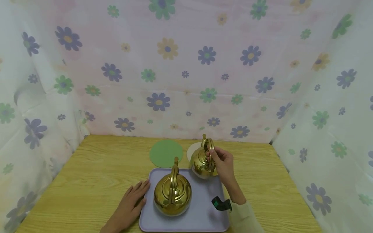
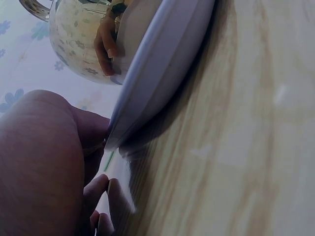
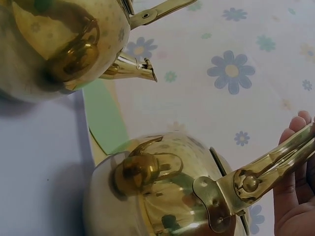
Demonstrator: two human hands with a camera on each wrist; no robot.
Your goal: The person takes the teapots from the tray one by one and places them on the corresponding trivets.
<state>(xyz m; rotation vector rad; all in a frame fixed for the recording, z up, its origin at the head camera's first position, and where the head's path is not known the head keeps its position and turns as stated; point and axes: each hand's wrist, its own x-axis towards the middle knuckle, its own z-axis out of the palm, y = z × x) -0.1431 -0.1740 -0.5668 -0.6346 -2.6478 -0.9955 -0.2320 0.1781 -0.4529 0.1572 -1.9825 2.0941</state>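
A shiny gold kettle stands on the left half of a lavender tray, its handle upright and its spout pointing to the back. My right hand grips the upright handle of a second gold kettle, which is over the tray's back right corner. In the right wrist view, fingers curl round that kettle's handle. My left hand lies at the tray's left side, fingers extended and fingertips at its edge. In the left wrist view, the thumb meets the tray's rim.
Behind the tray, a round green mat lies on the wooden table. A cream round mat next to it is partly hidden by the second kettle. Flower-patterned cloth encloses the table at the back and sides.
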